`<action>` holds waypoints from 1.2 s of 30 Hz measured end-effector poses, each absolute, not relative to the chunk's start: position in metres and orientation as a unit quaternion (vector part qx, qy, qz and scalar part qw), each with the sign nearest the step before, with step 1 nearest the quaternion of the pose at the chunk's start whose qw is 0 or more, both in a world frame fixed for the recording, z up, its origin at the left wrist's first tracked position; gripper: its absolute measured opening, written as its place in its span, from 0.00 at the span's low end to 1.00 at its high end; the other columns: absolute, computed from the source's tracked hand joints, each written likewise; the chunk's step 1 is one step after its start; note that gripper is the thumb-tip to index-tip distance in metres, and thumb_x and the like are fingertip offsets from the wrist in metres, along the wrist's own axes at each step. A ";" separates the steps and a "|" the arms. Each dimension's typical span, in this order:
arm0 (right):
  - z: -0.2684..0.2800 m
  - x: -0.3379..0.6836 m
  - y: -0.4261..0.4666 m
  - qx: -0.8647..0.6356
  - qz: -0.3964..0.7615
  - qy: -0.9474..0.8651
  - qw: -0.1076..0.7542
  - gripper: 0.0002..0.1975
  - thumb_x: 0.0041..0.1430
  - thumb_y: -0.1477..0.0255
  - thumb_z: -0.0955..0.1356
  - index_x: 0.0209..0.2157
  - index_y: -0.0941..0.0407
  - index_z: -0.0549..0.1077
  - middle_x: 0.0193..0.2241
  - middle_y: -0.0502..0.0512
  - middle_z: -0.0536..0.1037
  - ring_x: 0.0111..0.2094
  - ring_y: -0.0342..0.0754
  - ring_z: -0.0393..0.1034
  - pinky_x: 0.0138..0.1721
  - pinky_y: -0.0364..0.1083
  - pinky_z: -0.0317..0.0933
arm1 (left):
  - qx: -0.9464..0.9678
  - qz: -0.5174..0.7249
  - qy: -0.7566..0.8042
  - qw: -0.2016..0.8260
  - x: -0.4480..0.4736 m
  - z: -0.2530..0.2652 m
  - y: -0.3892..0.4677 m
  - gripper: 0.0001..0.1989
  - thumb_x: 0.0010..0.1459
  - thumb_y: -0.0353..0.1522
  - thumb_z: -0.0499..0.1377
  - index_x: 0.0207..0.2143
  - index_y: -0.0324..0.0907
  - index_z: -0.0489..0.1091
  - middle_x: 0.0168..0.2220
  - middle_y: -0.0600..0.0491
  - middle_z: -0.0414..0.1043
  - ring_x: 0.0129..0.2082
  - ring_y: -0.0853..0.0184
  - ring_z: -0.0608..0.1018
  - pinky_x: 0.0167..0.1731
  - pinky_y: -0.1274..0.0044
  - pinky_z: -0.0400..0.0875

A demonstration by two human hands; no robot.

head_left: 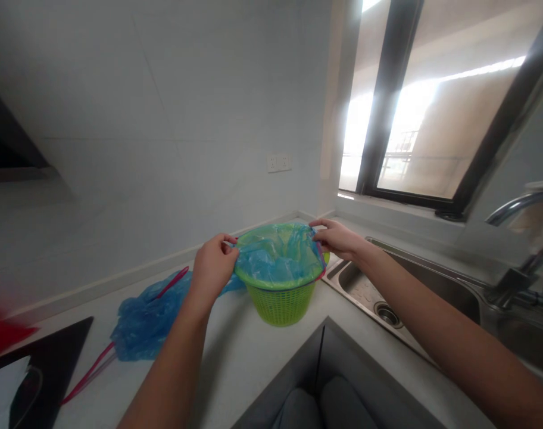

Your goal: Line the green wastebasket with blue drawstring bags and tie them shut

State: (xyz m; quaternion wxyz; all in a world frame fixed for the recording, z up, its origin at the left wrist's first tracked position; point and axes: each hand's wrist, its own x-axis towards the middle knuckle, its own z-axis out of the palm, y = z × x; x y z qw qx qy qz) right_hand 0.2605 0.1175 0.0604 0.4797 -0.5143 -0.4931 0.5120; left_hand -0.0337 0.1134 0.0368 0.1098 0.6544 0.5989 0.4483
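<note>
A green plastic basket (280,307) with perforated sides stands upright on the counter in front of me. Thin blue plastic bag (275,262) film lines its inside and folds over the rim, with a pinkish-red drawstring showing at the right. My left hand (215,262) pinches the bag's edge at the left of the rim. At the right rear of the rim, my right hand (336,237) grips the bag's edge between thumb and fingers. More crumpled blue plastic bags (149,319) with pink drawstrings lie left of the basket, partly behind my left forearm.
A steel sink (356,286) with a faucet (519,205) is on the right, below a window. At the left are a black cooktop (75,339) and a blurred red item (6,333). A wall socket (279,163) sits behind the basket. The counter's front edge (327,319) is close to me.
</note>
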 end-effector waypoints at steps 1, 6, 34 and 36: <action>0.060 0.259 0.116 -0.503 0.528 -0.479 0.489 0.21 0.51 0.88 0.68 0.47 0.58 0.69 0.23 0.49 0.74 0.20 0.40 0.68 0.21 0.38 0.68 | 0.665 0.426 0.610 0.064 -0.032 0.037 0.110 0.07 0.52 0.32 0.57 0.34 0.43 0.73 0.24 0.54 0.71 0.25 0.64 0.71 0.27 0.75 0.57; 0.063 0.248 0.104 -0.458 0.583 -0.443 0.503 0.25 0.51 0.89 0.68 0.50 0.59 0.67 0.27 0.50 0.75 0.25 0.41 0.73 0.27 0.38 0.73 | 0.684 0.389 0.617 -0.005 -0.025 0.041 0.100 0.09 0.56 0.33 0.55 0.38 0.45 0.73 0.28 0.53 0.73 0.29 0.62 0.73 0.30 0.74 0.57; 0.023 0.235 0.021 -0.549 0.457 -0.576 0.398 0.20 0.66 0.69 0.64 0.19 0.60 0.70 0.16 0.50 0.73 0.11 0.37 0.61 0.14 0.38 0.53 | 0.561 0.297 0.655 0.410 -0.046 0.064 0.182 0.11 0.43 0.38 0.68 0.21 0.40 0.71 0.25 0.47 0.75 0.26 0.61 0.77 0.28 0.72 0.74; 0.030 0.233 0.021 -0.510 0.501 -0.547 0.436 0.19 0.64 0.72 0.64 0.19 0.60 0.71 0.15 0.51 0.72 0.11 0.37 0.61 0.14 0.38 0.53 | 0.561 0.319 0.678 0.351 -0.048 0.064 0.183 0.11 0.44 0.36 0.67 0.19 0.41 0.69 0.22 0.49 0.72 0.24 0.62 0.75 0.28 0.72 0.72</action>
